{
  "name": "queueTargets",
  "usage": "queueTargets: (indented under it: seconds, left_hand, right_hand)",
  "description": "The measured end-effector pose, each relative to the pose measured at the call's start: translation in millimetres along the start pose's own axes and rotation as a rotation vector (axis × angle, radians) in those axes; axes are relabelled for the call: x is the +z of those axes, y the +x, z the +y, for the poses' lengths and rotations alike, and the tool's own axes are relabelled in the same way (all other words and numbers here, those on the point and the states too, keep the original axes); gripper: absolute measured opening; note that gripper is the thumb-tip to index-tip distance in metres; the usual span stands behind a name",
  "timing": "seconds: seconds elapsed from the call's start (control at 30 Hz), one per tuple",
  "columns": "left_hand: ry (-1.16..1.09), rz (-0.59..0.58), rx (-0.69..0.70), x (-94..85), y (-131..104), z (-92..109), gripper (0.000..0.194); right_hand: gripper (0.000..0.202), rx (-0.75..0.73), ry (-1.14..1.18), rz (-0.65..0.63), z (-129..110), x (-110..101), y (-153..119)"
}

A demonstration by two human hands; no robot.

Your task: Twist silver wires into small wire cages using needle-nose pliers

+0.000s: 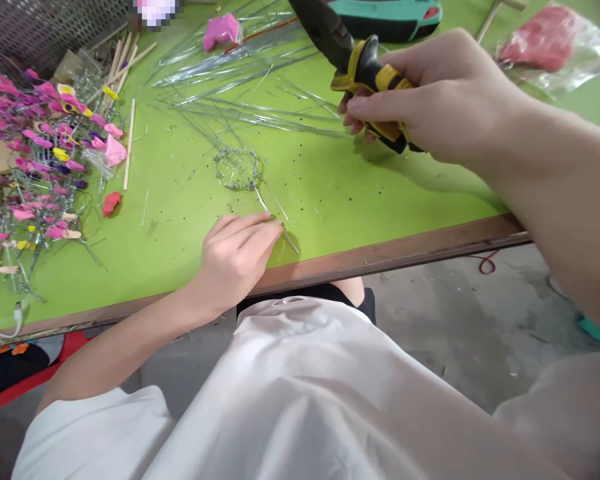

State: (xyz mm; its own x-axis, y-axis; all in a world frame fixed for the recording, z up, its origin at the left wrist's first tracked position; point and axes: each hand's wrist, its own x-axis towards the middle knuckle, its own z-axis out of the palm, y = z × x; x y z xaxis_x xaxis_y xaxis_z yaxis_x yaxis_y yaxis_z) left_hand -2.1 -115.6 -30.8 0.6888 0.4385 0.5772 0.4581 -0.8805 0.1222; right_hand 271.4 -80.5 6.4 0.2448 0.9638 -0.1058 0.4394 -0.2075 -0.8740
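My right hand (440, 100) is wrapped round a pair of pliers (367, 73) with yellow and black handles. It holds them above the table, their dark jaws pointing up and away to the left. Near the table's front edge, the fingers of my left hand (237, 257) are closed on the stem of a wire piece. This wire piece (257, 181) has a rough loop of twisted silver wire at its far end and a straight stem that runs under my fingertips. A loose thin wire (280, 205) lies beside the stem.
Bundles of straight wires (250, 113) lie at the back of the green table (180, 213). On the left is a heap of wire stems with pink, purple and yellow tips (55, 153). A teal-handled tool (390, 19) and a bagged pink lump (543, 40) sit farther back.
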Motion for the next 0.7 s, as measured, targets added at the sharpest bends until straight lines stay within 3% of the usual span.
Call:
queueTargets:
  seconds: [0.3,0.53,0.7]
  left_hand:
    - [-0.101,-0.090,-0.055,-10.9,6,-5,0.016]
    - [-0.042,-0.338,-0.034,-8.5,26,-15,0.022]
    - [-0.121,-0.313,-0.010,-12.2,21,-25,0.018]
  right_hand:
    - [0.034,-0.007,0.030,-0.032,6,-1,4]
    - [0.035,-0.018,0.037,-0.040,7,1,3]
    - [0.034,-0.005,0.014,-0.051,6,0,3]
